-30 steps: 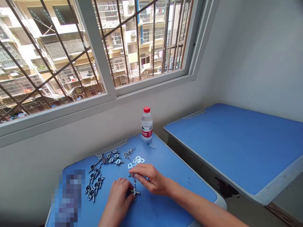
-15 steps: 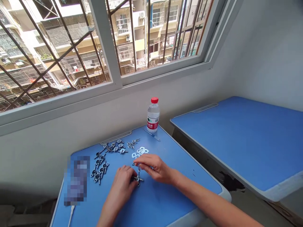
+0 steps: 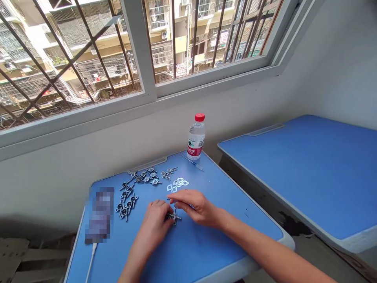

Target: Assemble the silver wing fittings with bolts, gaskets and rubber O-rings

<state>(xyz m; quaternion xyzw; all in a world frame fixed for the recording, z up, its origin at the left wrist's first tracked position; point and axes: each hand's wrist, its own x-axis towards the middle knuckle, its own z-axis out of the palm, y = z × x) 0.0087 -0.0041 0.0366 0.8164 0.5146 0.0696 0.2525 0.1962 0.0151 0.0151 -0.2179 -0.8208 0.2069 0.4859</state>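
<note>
On the blue desk (image 3: 206, 243), my left hand (image 3: 156, 220) is closed on a small metal part (image 3: 176, 217) near the front middle. My right hand (image 3: 194, 205) pinches a slim screwdriver-like tool, its thin shaft (image 3: 176, 210) standing upright on that part; its handle is mostly hidden by the fingers. Just behind my hands lie several flat metal plates (image 3: 179, 182). Metal parts with black round centres (image 3: 129, 204) are grouped to the left. Farther back are more metal assemblies (image 3: 146, 179) and a small pile of little metal pieces (image 3: 168, 173).
A water bottle with a red cap (image 3: 196, 137) stands at the desk's back corner, a blue-and-clear pen-like tool (image 3: 194, 164) before it. A blurred-out object (image 3: 99, 216) with a white cable (image 3: 91, 261) lies at left. Another blue desk (image 3: 309, 169) is across a gap at right.
The camera view has shifted, so the desk and window sit slightly higher and the bottle farther right. Both hands keep their hold at the same part, with little visible movement.
</note>
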